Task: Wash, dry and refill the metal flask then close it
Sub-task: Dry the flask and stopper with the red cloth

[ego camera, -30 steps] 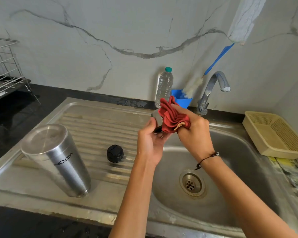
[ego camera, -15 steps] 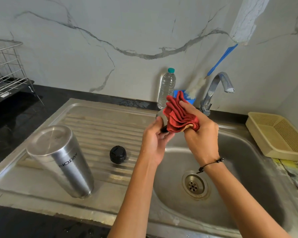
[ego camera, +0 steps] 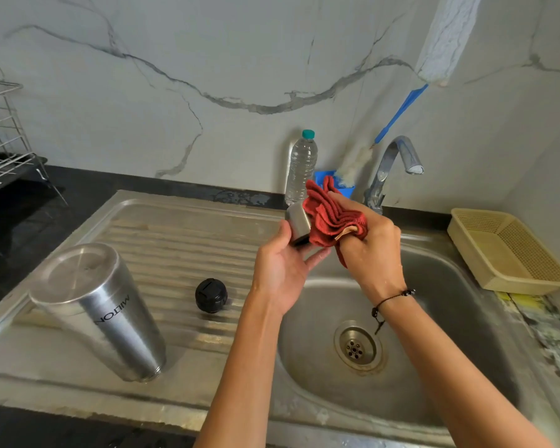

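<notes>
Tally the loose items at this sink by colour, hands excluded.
Steel: 2, flask, cup lid
Black: 1, stopper
Red: 1, cloth
Clear: 1, bottle
Blue: 2, holder, brush
Beige: 1, basket
Total: 8

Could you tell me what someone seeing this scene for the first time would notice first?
Probably the red cloth, gripped by the right hand above the sink basin and pressed against a small steel cap that the left hand holds. Next, the large steel flask standing upside down on the draining board, with a black stopper to its right.
</notes>
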`<state>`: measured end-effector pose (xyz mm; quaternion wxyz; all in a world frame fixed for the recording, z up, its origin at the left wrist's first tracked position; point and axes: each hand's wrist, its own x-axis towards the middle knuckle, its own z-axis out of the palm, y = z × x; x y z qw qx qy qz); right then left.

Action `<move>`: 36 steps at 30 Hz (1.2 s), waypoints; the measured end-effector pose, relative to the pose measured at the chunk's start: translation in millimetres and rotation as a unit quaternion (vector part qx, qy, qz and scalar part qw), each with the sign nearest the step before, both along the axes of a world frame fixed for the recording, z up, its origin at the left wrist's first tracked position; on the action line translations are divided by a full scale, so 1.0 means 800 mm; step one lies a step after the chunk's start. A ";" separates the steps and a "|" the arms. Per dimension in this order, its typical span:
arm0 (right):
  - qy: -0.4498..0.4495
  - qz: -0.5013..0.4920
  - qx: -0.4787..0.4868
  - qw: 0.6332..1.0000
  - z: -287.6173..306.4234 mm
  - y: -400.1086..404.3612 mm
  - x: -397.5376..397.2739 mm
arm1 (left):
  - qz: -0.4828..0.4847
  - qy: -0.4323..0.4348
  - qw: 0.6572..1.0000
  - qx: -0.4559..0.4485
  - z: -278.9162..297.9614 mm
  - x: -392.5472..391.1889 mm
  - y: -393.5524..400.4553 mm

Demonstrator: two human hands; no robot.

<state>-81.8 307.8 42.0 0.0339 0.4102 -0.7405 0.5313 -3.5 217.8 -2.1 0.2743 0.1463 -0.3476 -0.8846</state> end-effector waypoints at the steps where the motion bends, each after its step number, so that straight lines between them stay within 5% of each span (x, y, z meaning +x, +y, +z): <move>1: -0.006 -0.002 0.007 1.000 -0.003 0.000 0.000 | -0.008 -0.016 1.000 -0.010 -0.001 -0.002 0.002; 4: -0.009 -0.003 0.002 1.000 -0.008 0.001 0.003 | 0.017 -0.043 0.997 -0.057 -0.008 -0.006 0.002; 9: -0.063 -0.015 -0.092 0.994 0.001 0.005 0.012 | 0.058 0.024 0.998 0.007 -0.012 -0.002 -0.005; 14: 0.118 0.006 -0.048 0.992 -0.008 0.002 0.043 | -0.011 0.036 0.999 0.006 -0.003 -0.006 -0.002; 17: 0.138 0.010 -0.045 0.989 -0.014 0.001 0.042 | -0.026 0.044 0.998 -0.028 -0.005 -0.005 0.000; 23: -0.012 0.027 -0.081 0.996 -0.007 0.000 0.031 | 0.006 0.094 0.996 0.006 -0.011 0.000 0.000; 29: -0.095 0.011 -0.083 0.992 -0.022 0.007 0.019 | -0.030 0.055 0.998 0.002 -0.018 -0.001 -0.001; 33: 0.009 0.030 -0.097 0.995 -0.027 0.015 0.016 | -0.052 -0.040 0.998 0.014 -0.018 0.005 -0.004; 36: 0.094 0.083 -0.072 0.990 -0.037 0.022 0.005 | 0.005 0.033 0.997 0.063 -0.015 0.008 -0.013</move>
